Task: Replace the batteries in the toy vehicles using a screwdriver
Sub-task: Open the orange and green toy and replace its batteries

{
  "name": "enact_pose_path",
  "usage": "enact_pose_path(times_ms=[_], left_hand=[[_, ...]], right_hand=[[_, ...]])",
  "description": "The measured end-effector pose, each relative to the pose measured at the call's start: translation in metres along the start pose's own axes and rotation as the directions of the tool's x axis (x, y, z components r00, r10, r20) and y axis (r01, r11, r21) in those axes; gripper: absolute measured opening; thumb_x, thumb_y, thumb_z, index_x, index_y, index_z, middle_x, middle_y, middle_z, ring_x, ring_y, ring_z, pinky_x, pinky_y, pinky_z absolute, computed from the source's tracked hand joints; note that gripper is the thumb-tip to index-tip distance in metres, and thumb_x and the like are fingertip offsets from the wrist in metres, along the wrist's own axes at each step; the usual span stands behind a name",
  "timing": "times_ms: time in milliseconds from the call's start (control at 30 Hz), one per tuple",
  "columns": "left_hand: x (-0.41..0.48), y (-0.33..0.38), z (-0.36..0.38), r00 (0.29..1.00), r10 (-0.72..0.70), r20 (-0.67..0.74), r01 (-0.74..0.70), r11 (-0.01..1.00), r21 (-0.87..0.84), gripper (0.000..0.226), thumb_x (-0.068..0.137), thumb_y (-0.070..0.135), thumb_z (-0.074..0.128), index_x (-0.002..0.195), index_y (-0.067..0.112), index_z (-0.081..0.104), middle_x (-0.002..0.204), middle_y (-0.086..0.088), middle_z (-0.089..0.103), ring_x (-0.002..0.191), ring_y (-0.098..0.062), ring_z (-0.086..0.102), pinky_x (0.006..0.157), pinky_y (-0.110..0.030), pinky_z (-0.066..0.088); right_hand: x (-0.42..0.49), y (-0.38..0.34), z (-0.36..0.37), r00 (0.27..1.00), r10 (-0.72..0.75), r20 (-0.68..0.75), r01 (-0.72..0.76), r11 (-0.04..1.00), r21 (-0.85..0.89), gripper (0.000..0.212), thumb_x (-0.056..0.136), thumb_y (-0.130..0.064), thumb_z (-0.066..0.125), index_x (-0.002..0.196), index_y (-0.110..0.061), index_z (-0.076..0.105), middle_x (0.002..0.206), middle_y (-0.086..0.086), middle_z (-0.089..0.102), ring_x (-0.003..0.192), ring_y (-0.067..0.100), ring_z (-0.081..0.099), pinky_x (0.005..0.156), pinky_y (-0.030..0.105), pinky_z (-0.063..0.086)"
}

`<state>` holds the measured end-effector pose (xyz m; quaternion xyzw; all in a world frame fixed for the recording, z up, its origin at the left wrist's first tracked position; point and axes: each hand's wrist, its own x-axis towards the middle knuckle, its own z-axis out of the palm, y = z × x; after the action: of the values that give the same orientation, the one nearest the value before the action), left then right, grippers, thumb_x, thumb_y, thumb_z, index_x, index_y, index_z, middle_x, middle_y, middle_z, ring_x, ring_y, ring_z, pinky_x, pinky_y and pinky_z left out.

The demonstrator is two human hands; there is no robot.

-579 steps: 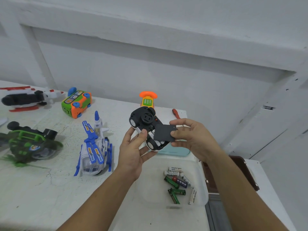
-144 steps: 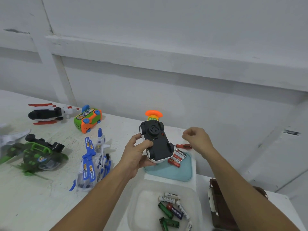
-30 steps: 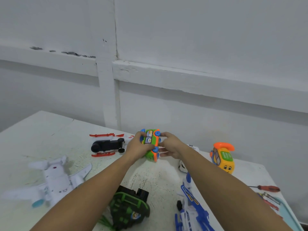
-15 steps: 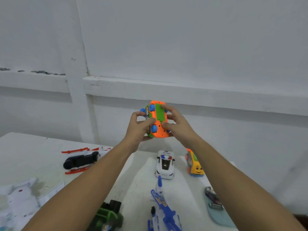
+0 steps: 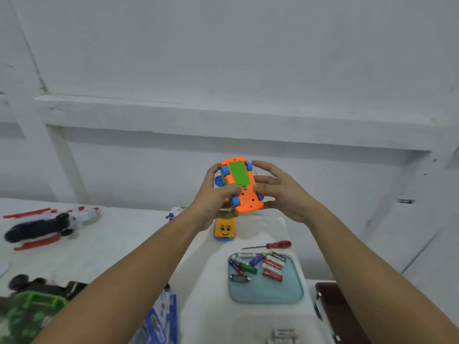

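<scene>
The toy car (image 5: 239, 186) is held up in front of the wall, above the far edge of the table (image 5: 104, 247), underside turned toward the camera. Its long axis runs nearly upright, tilted slightly so the lower end leans right. The left hand (image 5: 213, 194) grips its left side, thumb pressed across the lower part beside a blue wheel; the right hand (image 5: 278, 192) cups the right side with fingers spread, fingertips touching the edge. Both hands are equally close to it.

The car is smooth, glossy orange plastic with 4 round blue wheels. A flat green rectangular cover (image 5: 239, 173) fills the upper half of the underside, and below it sits a cluster of small speaker holes. A screw seems to sit at the cover's lower edge, though it is too small to confirm.

The screwdriver (image 5: 269, 245), red-handled with a thin metal shaft, lies on the table below and to the right, nearer the right hand. Just near of it a pale blue tray (image 5: 267, 291) holds loose cylindrical batteries (image 5: 258, 265). That hand looks best placed to fetch the tool while the left keeps the car steady.
</scene>
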<state>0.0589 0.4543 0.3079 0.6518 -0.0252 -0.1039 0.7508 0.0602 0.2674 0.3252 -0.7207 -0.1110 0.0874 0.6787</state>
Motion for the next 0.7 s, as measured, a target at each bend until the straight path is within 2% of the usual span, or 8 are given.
enact_pose_path(times_ms=[133, 233, 300, 400, 467, 533, 600, 700], left_hand=[[-0.01, -0.027, 0.026, 0.994, -0.085, -0.063, 0.082, 0.995, -0.051, 0.059, 0.088, 0.005, 0.064, 0.128, 0.042, 0.042, 0.114, -0.011, 0.065, 0.076, -0.032, 0.07, 0.058, -0.037, 0.058], [-0.019, -0.046, 0.038, 0.985, -0.095, -0.141, 0.086, 0.994, -0.074, 0.055, 0.087, 0.004, 0.064, 0.122, 0.041, 0.045, 0.116, -0.008, 0.064, 0.083, -0.035, 0.07, 0.061, -0.041, 0.059], [-0.028, -0.056, 0.041, 0.977, -0.11, -0.183, 0.094, 0.991, -0.092, 0.057, 0.087, 0.004, 0.064, 0.122, 0.043, 0.044, 0.114, -0.007, 0.066, 0.084, -0.033, 0.071, 0.062, -0.042, 0.06], [-0.042, -0.067, 0.042, 0.964, -0.134, -0.228, 0.113, 0.988, -0.103, 0.061, 0.087, 0.004, 0.065, 0.126, 0.044, 0.041, 0.112, -0.005, 0.067, 0.082, -0.03, 0.073, 0.061, -0.04, 0.06], [-0.051, -0.073, 0.041, 0.959, -0.137, -0.247, 0.118, 0.989, -0.089, 0.06, 0.086, 0.004, 0.065, 0.125, 0.044, 0.041, 0.113, -0.006, 0.067, 0.085, -0.032, 0.073, 0.062, -0.04, 0.06], [-0.06, -0.078, 0.041, 0.955, -0.129, -0.269, 0.113, 0.991, -0.075, 0.057, 0.086, 0.004, 0.065, 0.117, 0.047, 0.044, 0.115, -0.008, 0.066, 0.09, -0.034, 0.072, 0.063, -0.042, 0.06], [-0.068, -0.081, 0.041, 0.952, -0.115, -0.285, 0.099, 0.993, -0.07, 0.056, 0.085, 0.003, 0.065, 0.108, 0.05, 0.045, 0.116, -0.009, 0.066, 0.094, -0.035, 0.071, 0.061, -0.042, 0.06], [-0.079, -0.085, 0.041, 0.951, -0.092, -0.295, 0.075, 0.995, -0.068, 0.057, 0.085, 0.002, 0.065, 0.109, 0.049, 0.045, 0.112, -0.009, 0.068, 0.093, -0.033, 0.071, 0.058, -0.037, 0.058]], right_hand=[[-0.003, 0.036, -0.034, 0.978, 0.201, 0.062, -0.206, 0.973, 0.102, 0.033, 0.097, -0.018, 0.056, 0.129, -0.026, 0.055, 0.105, 0.002, 0.07, 0.089, 0.023, 0.066, 0.077, 0.041, 0.056], [0.0, 0.071, -0.046, 0.941, 0.338, 0.025, -0.335, 0.939, -0.08, 0.025, 0.099, -0.029, 0.053, 0.123, -0.022, 0.058, 0.111, 0.007, 0.067, 0.084, 0.021, 0.064, 0.068, 0.035, 0.054], [0.002, 0.097, -0.048, 0.93, 0.354, -0.102, -0.369, 0.888, -0.276, 0.022, 0.097, -0.028, 0.056, 0.116, -0.02, 0.06, 0.113, 0.009, 0.063, 0.082, 0.018, 0.06, 0.065, 0.029, 0.051], [0.003, 0.128, -0.055, 0.912, 0.303, -0.275, -0.409, 0.633, -0.657, 0.024, 0.091, -0.019, 0.057, 0.115, -0.017, 0.06, 0.117, 0.008, 0.059, 0.106, 0.023, 0.058, 0.083, 0.03, 0.046], [0.0, 0.14, -0.06, 0.88, 0.331, -0.34, -0.468, 0.484, -0.74, 0.011, 0.087, -0.02, 0.056, 0.095, -0.013, 0.058, 0.105, 0.01, 0.057, 0.116, 0.03, 0.053, 0.084, 0.032, 0.042], [-0.004, 0.144, -0.063, 0.856, 0.379, -0.352, -0.51, 0.506, -0.696, 0.019, 0.083, -0.028, 0.062, 0.083, -0.011, 0.053, 0.095, 0.009, 0.056, 0.108, 0.031, 0.056, 0.079, 0.034, 0.048], [-0.007, 0.144, -0.065, 0.863, 0.371, -0.343, -0.501, 0.542, -0.675, 0.032, 0.079, -0.038, 0.072, 0.086, -0.008, 0.061, 0.093, 0.009, 0.06, 0.098, 0.028, 0.058, 0.073, 0.035, 0.052], [-0.013, 0.14, -0.065, 0.883, 0.342, -0.32, -0.467, 0.574, -0.673, 0.018, 0.089, -0.026, 0.062, 0.098, -0.01, 0.064, 0.099, 0.007, 0.059, 0.094, 0.025, 0.056, 0.056, 0.029, 0.048]])
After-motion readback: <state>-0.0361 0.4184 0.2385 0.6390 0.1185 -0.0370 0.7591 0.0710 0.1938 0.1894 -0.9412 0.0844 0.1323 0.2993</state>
